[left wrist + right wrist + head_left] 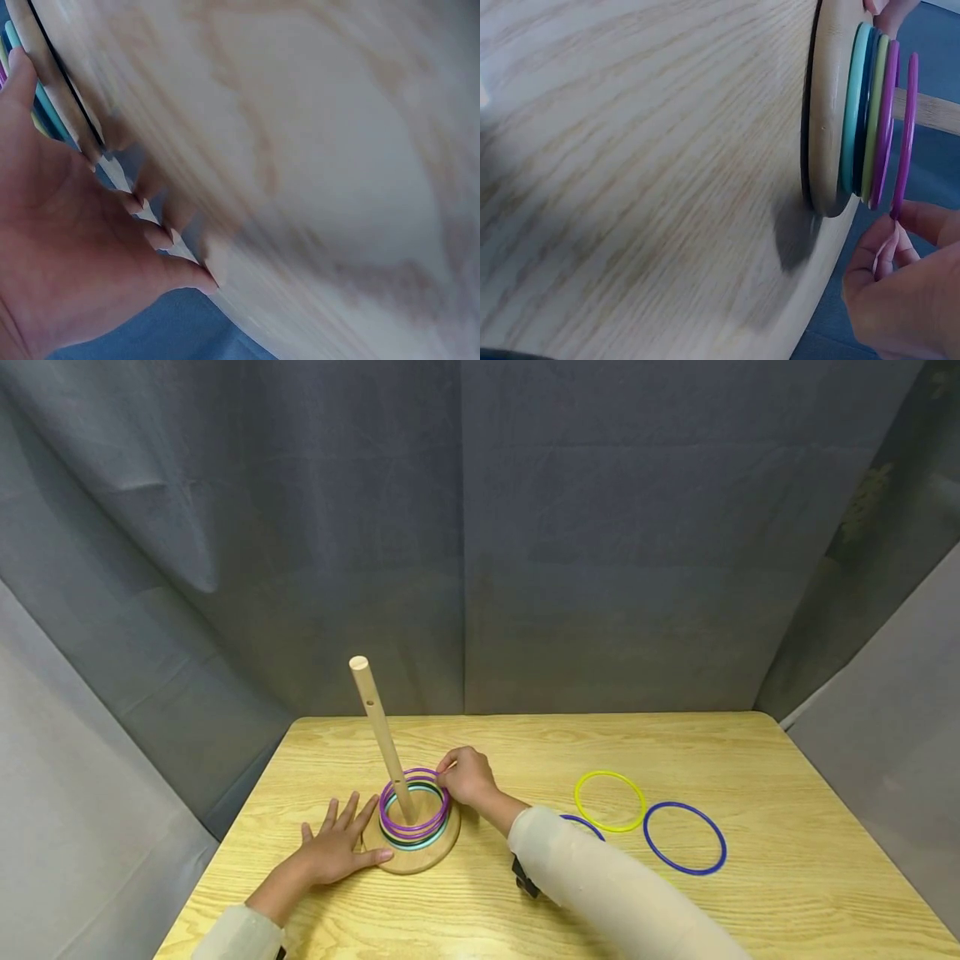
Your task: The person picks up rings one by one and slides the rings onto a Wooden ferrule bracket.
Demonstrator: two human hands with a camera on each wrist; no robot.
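Observation:
A wooden peg point(378, 735) stands tilted on a round wooden base point(420, 857) near the table's front left. Several thin rings, teal, green and purple, lie stacked round the peg on the base point(826, 112). My right hand point(465, 775) pinches the top purple ring point(416, 774) at its far right rim, and that ring point(907, 135) is held a little off the stack. My left hand point(337, 843) lies flat on the table with straight fingers, its thumb against the base's left edge. In the left wrist view the fingers point(112, 169) press on the wood.
A yellow ring point(610, 801) and a blue ring point(685, 837) lie on the wooden table point(750, 752) to the right. Another blue ring point(581, 823) shows partly behind my right sleeve. Grey cloth walls close in the table's back and sides.

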